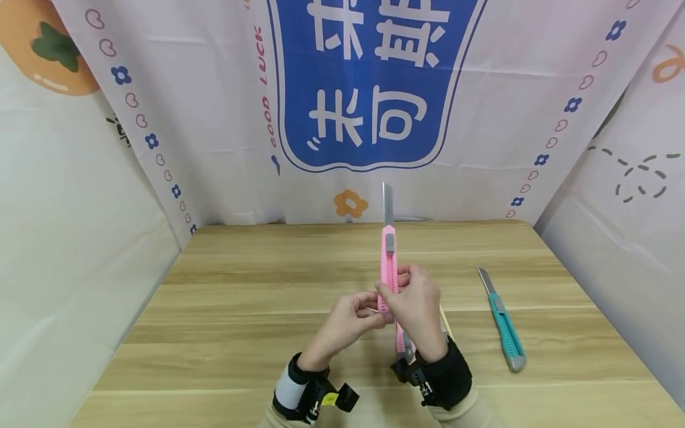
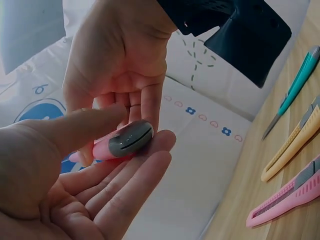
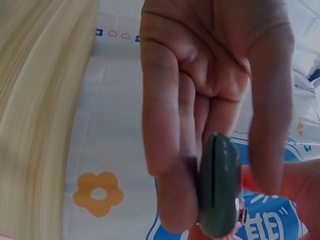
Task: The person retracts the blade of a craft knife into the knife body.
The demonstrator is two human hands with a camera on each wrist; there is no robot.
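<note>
A pink utility knife stands nearly upright above the table, its blade extended and pointing up and away. My right hand pinches its lower body from the right, between thumb and fingers. My left hand holds the bottom end from the left; the left wrist view has the grey end cap between its thumb and fingers. In the right wrist view, the same end cap faces the camera. On the table below lies a second pink utility knife, partly hidden by my right hand in the head view.
A yellow utility knife lies beside the second pink one, mostly behind my right wrist in the head view. Farther right is a teal utility knife with its blade out. Printed cloth walls the wooden table at back and sides.
</note>
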